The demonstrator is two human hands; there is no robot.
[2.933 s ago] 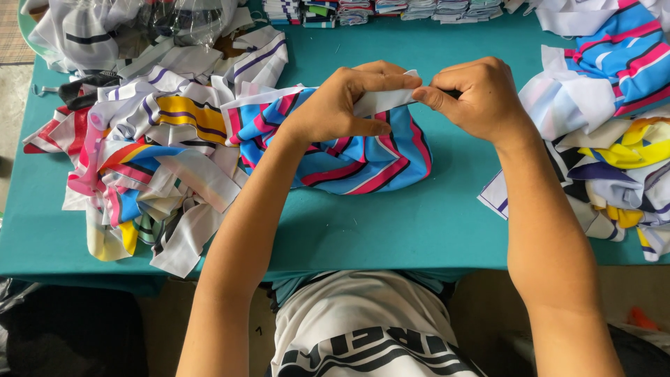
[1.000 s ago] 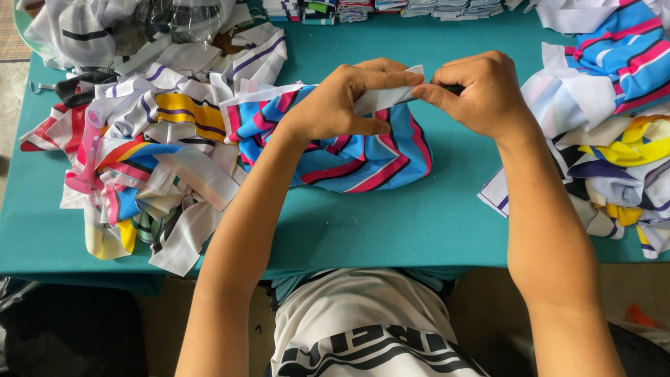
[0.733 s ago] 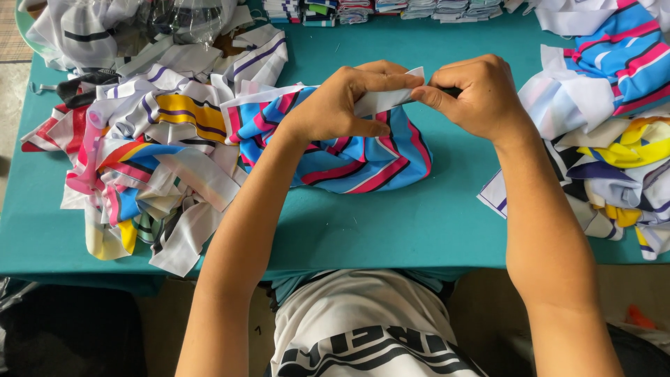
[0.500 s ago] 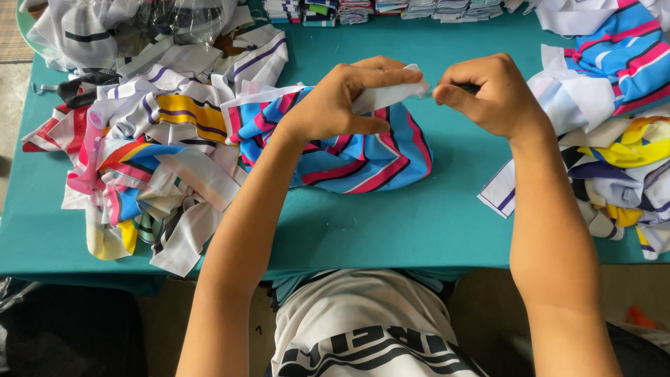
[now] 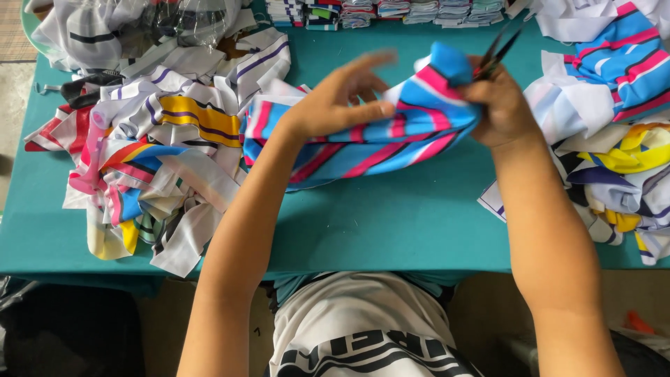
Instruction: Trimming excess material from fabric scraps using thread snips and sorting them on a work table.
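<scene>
A blue, pink and white striped garment is stretched above the teal table between my hands. My left hand lies on its left part with fingers spread and the thumb pressing the cloth. My right hand is closed on the garment's right end, and small dark snips stick up from its fist.
A heap of striped cloth pieces covers the table's left side. Another heap of striped garments lies at the right. Folded stacks line the far edge, and clear plastic bags sit at the back left.
Both hands had been pinching a small white piece above the garment. The right hand has pulled away to the right, lifting and stretching the garment, and the left hand's fingers have spread.
</scene>
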